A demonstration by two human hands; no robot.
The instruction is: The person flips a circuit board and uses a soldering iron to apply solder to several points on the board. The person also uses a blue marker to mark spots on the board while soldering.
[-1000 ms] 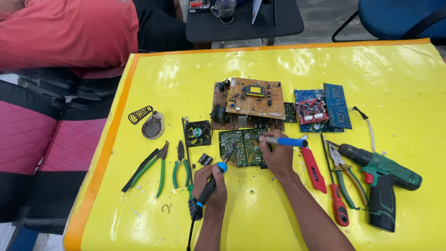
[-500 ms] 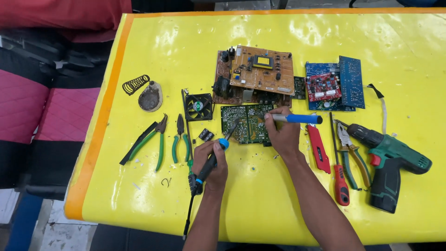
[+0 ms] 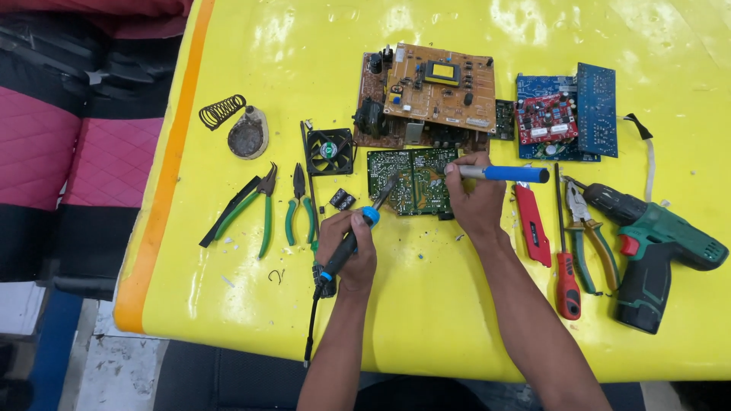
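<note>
Two hands: both were clamped on tools.
Left hand: soldering iron was gripped, tip on green circuit board.
Right hand: blue desoldering pump was held over board.

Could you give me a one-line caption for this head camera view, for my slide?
Left hand aims a soldering iron at a green circuit board while right hand holds a blue-handled tool on a yellow table.

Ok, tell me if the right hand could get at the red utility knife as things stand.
Probably yes: the red utility knife lies uncovered just beside the right hand, but that hand already grips a blue-handled tool.
</note>
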